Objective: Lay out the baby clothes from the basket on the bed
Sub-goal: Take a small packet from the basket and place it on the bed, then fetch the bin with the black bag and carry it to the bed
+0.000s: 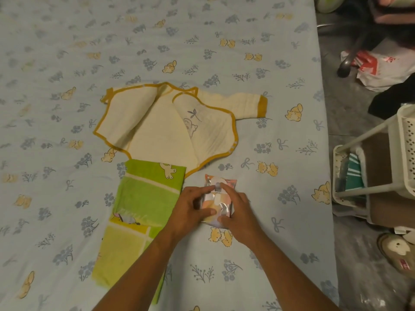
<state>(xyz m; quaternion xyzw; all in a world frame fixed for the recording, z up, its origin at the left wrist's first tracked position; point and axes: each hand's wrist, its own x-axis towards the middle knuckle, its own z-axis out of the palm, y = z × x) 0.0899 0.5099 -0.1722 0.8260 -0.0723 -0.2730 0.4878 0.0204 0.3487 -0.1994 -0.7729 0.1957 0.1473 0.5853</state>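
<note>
Head view, small packet: a shiny wrapped packet (219,199), pink, peach and white with a white strip down its middle, lies flat on the bed at 6 o'clock of the cream top.
Left hand (190,209): rests on the packet's left edge, fingers curled over it, thumb pressing its lower part; the grip closes on the packet.
Right hand (235,213): covers the packet's right side, fingers bent over the top edge, thumb at the lower corner; its grip also pinches the packet.
Green cloth (137,221): folded green and yellow piece with a cartoon print, lies flat at 9 o'clock of the packet, just beside the left wrist.
Cream top (166,126): baby wrap top with mustard trim, spread open, one sleeve stretched toward 3 o'clock; its lower hem touches the green cloth.
Bed (67,63): pale blue sheet printed with bears and flowers.
Basket (402,140): white perforated plastic frame on the floor at 3 o'clock, beyond the bed edge.
</note>
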